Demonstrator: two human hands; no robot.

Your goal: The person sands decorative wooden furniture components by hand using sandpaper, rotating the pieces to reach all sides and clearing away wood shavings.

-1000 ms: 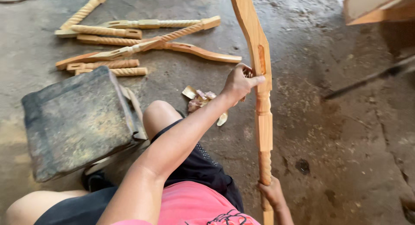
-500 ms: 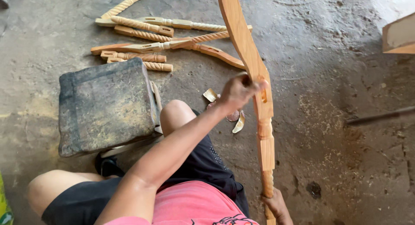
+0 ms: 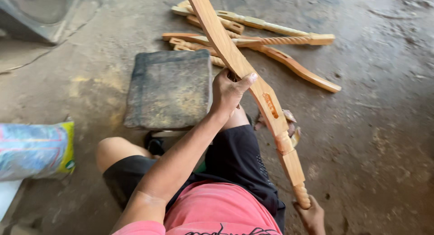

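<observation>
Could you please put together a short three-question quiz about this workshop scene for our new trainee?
1. True or false: the left hand grips the long curved wooden piece at its middle part.
2. Where is the right hand? A) on the dark square block, B) at the turned lower end of the curved wooden piece, C) on the pile of carved parts.
3. Fill in: the pile of carved wooden parts lies on the concrete ____, beyond the dark square block.

Key: 1 true; 2 B; 3 floor.
</observation>
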